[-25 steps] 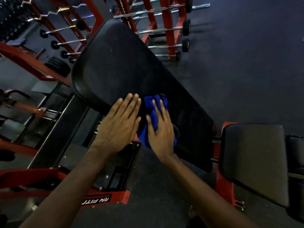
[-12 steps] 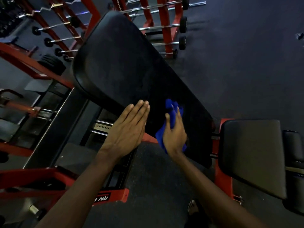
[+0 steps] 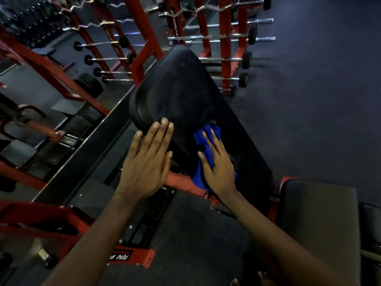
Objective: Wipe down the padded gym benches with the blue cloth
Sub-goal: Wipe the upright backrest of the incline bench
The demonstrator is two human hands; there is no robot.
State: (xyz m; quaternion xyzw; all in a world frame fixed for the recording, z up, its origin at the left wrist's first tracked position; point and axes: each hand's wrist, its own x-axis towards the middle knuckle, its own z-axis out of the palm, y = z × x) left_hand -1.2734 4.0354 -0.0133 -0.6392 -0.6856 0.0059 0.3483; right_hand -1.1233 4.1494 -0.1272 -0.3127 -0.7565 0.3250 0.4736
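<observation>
wiping low on the back pad

blue cloth (image 3: 207, 132) lies bunched on the near side of the black back pad (image 3: 181, 89), under my right hand (image 3: 219, 172). its fingers are spread flat, pressing rather than gripping. my left hand (image 3: 147, 162) rests flat and released on the pad's left edge, i judge to steady it. the cloth's lower end seems to overhang. the grey seat pad (image 3: 317, 215) is cut off; dim light hides any smears.

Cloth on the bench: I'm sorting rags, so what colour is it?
The cloth is blue; head view.
</observation>
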